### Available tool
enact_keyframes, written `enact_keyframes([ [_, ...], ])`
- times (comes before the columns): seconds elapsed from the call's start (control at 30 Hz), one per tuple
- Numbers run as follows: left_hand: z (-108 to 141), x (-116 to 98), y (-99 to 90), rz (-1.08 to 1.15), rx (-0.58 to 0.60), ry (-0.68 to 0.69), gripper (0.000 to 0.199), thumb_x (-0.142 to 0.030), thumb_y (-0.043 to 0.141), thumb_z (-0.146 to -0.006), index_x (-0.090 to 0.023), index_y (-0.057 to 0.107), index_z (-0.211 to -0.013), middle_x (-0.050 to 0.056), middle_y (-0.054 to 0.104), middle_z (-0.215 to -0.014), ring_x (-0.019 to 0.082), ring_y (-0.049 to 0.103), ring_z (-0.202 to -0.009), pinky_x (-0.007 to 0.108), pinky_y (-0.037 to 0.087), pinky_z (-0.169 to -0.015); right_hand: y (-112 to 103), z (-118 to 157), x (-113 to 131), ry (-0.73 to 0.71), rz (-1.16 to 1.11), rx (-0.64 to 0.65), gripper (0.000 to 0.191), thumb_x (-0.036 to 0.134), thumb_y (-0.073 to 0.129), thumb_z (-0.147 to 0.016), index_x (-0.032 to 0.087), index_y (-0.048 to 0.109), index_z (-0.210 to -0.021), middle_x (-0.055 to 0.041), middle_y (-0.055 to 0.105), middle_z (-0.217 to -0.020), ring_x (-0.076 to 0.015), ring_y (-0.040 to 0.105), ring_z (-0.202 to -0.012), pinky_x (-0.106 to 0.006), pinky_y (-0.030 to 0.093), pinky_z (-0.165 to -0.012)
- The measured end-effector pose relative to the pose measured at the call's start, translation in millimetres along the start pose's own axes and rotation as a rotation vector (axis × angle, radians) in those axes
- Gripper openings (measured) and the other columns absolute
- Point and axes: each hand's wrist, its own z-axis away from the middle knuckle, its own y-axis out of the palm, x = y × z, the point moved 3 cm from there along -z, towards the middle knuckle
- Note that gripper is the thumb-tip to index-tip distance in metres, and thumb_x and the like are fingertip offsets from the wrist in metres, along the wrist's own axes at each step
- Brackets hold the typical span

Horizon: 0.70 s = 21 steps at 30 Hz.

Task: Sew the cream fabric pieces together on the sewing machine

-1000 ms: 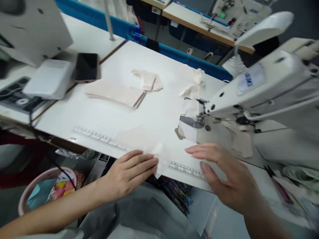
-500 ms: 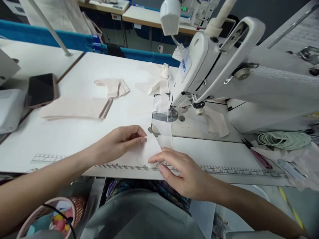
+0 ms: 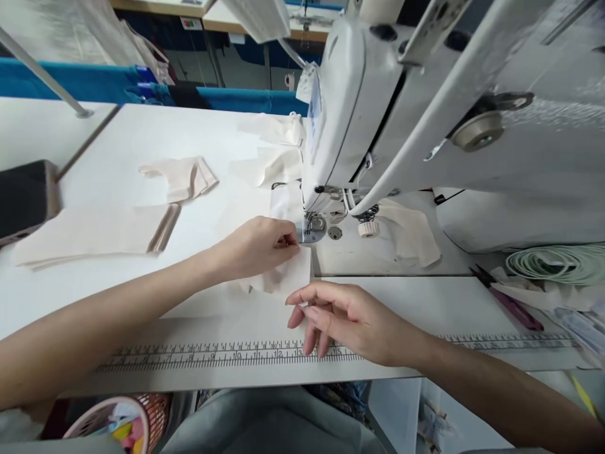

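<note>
My left hand (image 3: 265, 249) pinches the upper edge of a pale fabric piece (image 3: 295, 274) just in front of the sewing machine's needle area (image 3: 314, 224). The piece hangs flat toward the table edge, its lower left side slightly rumpled. Near its lower right corner is my right hand (image 3: 338, 318), palm inward, with fingers loosely curled and apart; nothing shows between them. The white machine head (image 3: 335, 113) stands over the plate. Behind it to the left, more pale fabric (image 3: 278, 167) lies by the needle plate.
Stacked fabric pieces (image 3: 94, 233) and a smaller folded stack (image 3: 184, 178) lie left, beside a dark phone-like object (image 3: 26, 195). A printed ruler (image 3: 212, 356) runs along the front edge. Scissors (image 3: 513, 306) and a green coil (image 3: 558, 263) are at right. A basket (image 3: 155, 416) stands below.
My left hand has moved up and right with the fabric, closer to the needle. My right hand has come off the piece and its fingers have spread. The view is nearer the machine.
</note>
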Motion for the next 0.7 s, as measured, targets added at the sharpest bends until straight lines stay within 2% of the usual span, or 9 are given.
enact_keyframes([
  [0.33, -5.4, 4.8, 6.2, -0.118, -0.019, -0.001, 0.017, -0.031, 0.051, -0.085, -0.018, 0.061, -0.08, -0.002, 0.061, -0.067, 0.011, 0.049, -0.056, 0.024, 0.035, -0.056, -5.9, 1.4, -4.6, 0.049, -0.006, -0.045, 0.023, 0.027, 0.043, -0.097, 0.017, 0.056, -0.112, -0.004, 0.063, -0.099, -0.0078, 0.065, -0.065, -0.021, 0.054, -0.056],
  [0.5, -6.4, 4.5, 6.0, -0.129, -0.011, -0.029, 0.021, -0.036, 0.05, -0.085, -0.019, 0.061, -0.081, -0.002, 0.061, -0.068, 0.012, 0.049, -0.057, 0.024, 0.035, -0.056, -9.0, 1.5, -2.8, 0.079, 0.017, -0.059, 0.022, 0.026, 0.043, -0.097, 0.017, 0.057, -0.112, -0.0032, 0.064, -0.097, -0.0065, 0.065, -0.061, -0.018, 0.049, -0.053],
  [0.7, -6.3, 2.8, 5.4, -0.114, 0.004, -0.074, 0.018, -0.035, 0.051, -0.083, -0.02, 0.061, -0.079, -0.003, 0.059, -0.065, 0.011, 0.048, -0.056, 0.024, 0.035, -0.056, -10.7, 2.7, -5.1, 0.103, 0.026, -0.052, 0.023, 0.029, 0.043, -0.097, 0.019, 0.057, -0.113, -0.0018, 0.065, -0.095, -0.0062, 0.064, -0.058, -0.019, 0.049, -0.053],
])
